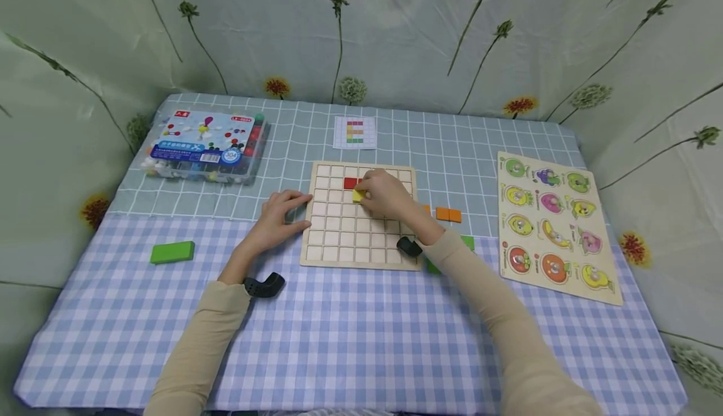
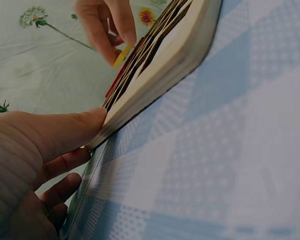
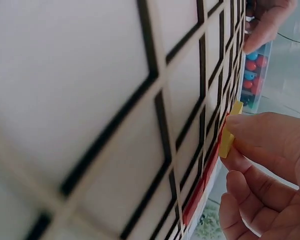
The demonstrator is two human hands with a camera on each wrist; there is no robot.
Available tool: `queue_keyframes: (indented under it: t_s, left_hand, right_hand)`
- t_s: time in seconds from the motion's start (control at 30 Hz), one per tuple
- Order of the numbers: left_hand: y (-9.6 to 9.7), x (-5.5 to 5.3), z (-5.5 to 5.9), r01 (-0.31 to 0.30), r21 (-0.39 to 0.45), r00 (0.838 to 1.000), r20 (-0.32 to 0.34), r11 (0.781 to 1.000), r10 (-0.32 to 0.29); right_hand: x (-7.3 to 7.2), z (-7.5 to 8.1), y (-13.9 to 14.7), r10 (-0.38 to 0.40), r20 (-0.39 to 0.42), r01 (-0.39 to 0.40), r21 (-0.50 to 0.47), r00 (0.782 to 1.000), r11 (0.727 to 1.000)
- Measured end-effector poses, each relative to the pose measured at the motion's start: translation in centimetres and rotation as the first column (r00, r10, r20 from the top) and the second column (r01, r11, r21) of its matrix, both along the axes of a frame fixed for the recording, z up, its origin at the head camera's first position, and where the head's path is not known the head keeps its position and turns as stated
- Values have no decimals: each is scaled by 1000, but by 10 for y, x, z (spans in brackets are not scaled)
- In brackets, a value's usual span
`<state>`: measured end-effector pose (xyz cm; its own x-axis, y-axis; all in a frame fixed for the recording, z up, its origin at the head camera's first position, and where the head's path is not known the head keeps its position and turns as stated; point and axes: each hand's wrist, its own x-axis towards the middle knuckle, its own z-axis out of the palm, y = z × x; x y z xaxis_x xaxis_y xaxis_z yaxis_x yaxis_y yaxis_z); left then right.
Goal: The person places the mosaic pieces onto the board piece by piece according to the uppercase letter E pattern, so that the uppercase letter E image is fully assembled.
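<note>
A wooden grid board (image 1: 339, 238) lies mid-table with red tiles (image 1: 350, 183) in an upper row. My right hand (image 1: 387, 195) is over the board's upper part, pinching a yellow square tile (image 1: 358, 196) between thumb and finger. In the right wrist view the yellow tile (image 3: 231, 131) stands tilted close to the red tiles (image 3: 202, 186). My left hand (image 1: 277, 218) touches the board's left edge with thumb and fingertips, fingers extended. In the left wrist view the thumb (image 2: 72, 131) presses the board's rim (image 2: 155, 95). The right hand partly hides the red row.
Orange tiles (image 1: 449, 214) and green tiles (image 1: 467, 241) lie right of the board, partly behind the right arm. A pattern card (image 1: 354, 132) is behind it. A plastic case of beads (image 1: 203, 146) stands back left, a green block (image 1: 172, 252) left, a fruit puzzle (image 1: 559, 228) right.
</note>
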<state>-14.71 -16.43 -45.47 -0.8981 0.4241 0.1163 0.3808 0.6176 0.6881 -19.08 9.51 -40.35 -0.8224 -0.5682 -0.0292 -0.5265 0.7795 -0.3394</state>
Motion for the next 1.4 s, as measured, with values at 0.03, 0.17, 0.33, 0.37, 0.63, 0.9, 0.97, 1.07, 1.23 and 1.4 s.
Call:
queue_keyframes:
  t_s: [0.03, 0.17, 0.33, 0.37, 0.63, 0.9, 0.97, 1.07, 1.23, 1.4]
  left_hand:
    - [1, -1, 0, 3, 0, 1000, -2, 1000, -3]
    - [2, -2, 1, 11, 1, 1000, -5, 1000, -11]
    - [2, -1, 3, 4, -2, 1000, 1, 1000, -4]
    - [1, -1, 3, 4, -1, 1000, 0, 1000, -4]
    - [1, 1, 2, -2, 1, 1000, 9, 1000, 2]
    - [0, 2, 1, -4, -4, 1000, 1, 1000, 4]
    - [0, 2, 1, -2, -6, 1000, 0, 1000, 2]
    - [0, 2, 1, 0, -2, 1000, 3, 1000, 0]
    - [0, 2, 1, 3, -3, 1000, 8, 1000, -3]
    - [0, 2, 1, 2, -5, 1000, 11, 1000, -2]
  right_hand:
    - [-1, -1, -1, 3, -5, -3, 1, 1000, 1000]
    - [-4, -4, -6, 5, -11, -5, 11, 1000, 1000]
    - [-6, -7, -11, 1, 15, -1, 5, 1000, 1000]
    - [-6, -7, -12, -3, 19, 3, 5, 1000, 1000]
    - [-6, -8, -15, -20, 32, 20, 7, 999, 1000]
    - [-3, -7, -13, -26, 23, 27, -35, 999, 999]
    - [-2, -6, -10, -36, 18, 37, -51, 999, 998]
    - [0, -4, -1, -56, 4, 56, -63, 998, 996]
    - [5, -1, 18, -106, -5, 105, -62, 994, 992]
    - [12, 2, 39, -161, 2, 160, -53, 987, 986]
